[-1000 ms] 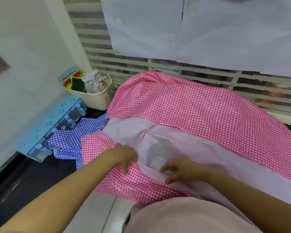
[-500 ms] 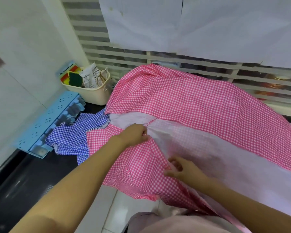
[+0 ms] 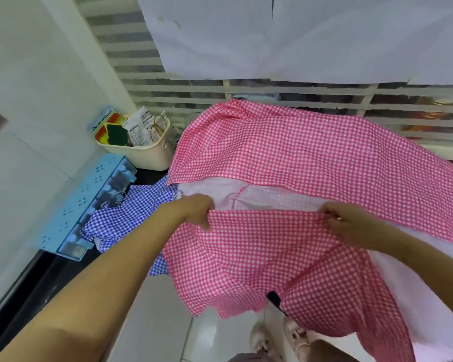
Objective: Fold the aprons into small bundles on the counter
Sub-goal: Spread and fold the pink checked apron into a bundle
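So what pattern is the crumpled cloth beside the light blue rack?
The crumpled cloth apron has blue-and-white checks; the head view shows it best.

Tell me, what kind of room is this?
Probably a home kitchen: a dark counter, a cream basket holding scouring sponges, and a slatted window behind.

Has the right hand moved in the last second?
Yes. The right hand slid rightward, away from the cream basket, stretching the pink apron edge.

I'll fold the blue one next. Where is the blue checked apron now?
In the head view, the blue checked apron lies crumpled on the left, between the light blue rack and the pink checked apron.
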`<state>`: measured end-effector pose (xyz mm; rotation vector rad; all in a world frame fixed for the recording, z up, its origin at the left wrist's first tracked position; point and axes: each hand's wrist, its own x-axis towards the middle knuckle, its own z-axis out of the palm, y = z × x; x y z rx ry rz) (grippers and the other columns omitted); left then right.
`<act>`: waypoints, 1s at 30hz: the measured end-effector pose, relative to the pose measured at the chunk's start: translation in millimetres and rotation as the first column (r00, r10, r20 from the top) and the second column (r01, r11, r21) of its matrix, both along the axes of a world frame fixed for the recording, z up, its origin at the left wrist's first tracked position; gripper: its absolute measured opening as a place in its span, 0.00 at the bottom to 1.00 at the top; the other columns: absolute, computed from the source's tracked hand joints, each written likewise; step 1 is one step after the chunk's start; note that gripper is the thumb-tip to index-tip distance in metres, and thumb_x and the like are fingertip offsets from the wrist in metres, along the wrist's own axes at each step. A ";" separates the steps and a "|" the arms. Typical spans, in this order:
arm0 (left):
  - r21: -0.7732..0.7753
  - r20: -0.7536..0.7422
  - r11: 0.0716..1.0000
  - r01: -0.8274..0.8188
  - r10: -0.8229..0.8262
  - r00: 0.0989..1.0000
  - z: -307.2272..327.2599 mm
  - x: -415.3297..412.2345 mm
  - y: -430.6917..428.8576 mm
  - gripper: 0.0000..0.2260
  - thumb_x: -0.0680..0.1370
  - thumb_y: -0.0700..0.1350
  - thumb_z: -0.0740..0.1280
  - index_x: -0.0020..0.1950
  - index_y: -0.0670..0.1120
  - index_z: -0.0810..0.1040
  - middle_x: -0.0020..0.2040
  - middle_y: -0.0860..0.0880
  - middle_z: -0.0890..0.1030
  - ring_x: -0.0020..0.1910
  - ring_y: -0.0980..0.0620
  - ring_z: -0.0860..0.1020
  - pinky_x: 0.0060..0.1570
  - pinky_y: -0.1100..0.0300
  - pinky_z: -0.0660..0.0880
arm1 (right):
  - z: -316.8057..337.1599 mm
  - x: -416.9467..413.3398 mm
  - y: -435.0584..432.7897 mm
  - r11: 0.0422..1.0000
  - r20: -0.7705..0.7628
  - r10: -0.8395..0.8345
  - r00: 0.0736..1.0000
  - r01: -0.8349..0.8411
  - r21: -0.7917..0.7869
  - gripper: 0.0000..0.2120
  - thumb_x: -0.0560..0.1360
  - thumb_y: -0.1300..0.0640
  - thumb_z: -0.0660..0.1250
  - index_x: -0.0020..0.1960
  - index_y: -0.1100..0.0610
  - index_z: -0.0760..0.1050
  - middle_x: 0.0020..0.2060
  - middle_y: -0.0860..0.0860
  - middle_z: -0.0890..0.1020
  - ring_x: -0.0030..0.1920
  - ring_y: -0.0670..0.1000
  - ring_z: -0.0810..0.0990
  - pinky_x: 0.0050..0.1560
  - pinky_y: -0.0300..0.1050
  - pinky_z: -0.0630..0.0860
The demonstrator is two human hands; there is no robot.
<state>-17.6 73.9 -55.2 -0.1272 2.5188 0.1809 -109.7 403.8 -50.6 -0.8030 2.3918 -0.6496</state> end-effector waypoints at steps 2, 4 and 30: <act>-0.150 -0.076 0.988 -0.047 0.036 0.996 11.3 2.0 -15.2 0.12 0.73 0.46 0.71 0.55 0.44 0.80 0.53 0.45 0.81 0.54 0.45 0.77 0.54 0.54 0.70 | 16.8 -15.1 -4.2 0.996 0.012 0.066 0.998 -0.067 0.053 0.07 0.80 0.56 0.60 0.50 0.50 0.77 0.44 0.44 0.79 0.45 0.45 0.77 0.44 0.33 0.70; -0.270 -0.159 0.951 -0.150 0.110 0.981 25.3 1.0 -28.9 0.09 0.75 0.46 0.68 0.52 0.44 0.79 0.50 0.46 0.80 0.56 0.44 0.76 0.60 0.48 0.66 | 28.1 -27.2 -8.5 0.990 0.013 0.089 0.996 -0.089 0.109 0.07 0.80 0.55 0.61 0.50 0.50 0.77 0.43 0.43 0.80 0.43 0.42 0.76 0.46 0.36 0.71; 0.465 -0.095 0.669 -0.580 0.689 0.719 -63.1 -55.1 177.4 0.38 0.77 0.67 0.54 0.77 0.56 0.35 0.77 0.40 0.34 0.74 0.32 0.38 0.70 0.34 0.46 | -25.2 -70.9 4.2 0.991 0.210 -0.136 0.968 0.137 0.010 0.12 0.68 0.51 0.76 0.46 0.58 0.82 0.43 0.50 0.82 0.47 0.49 0.78 0.43 0.36 0.71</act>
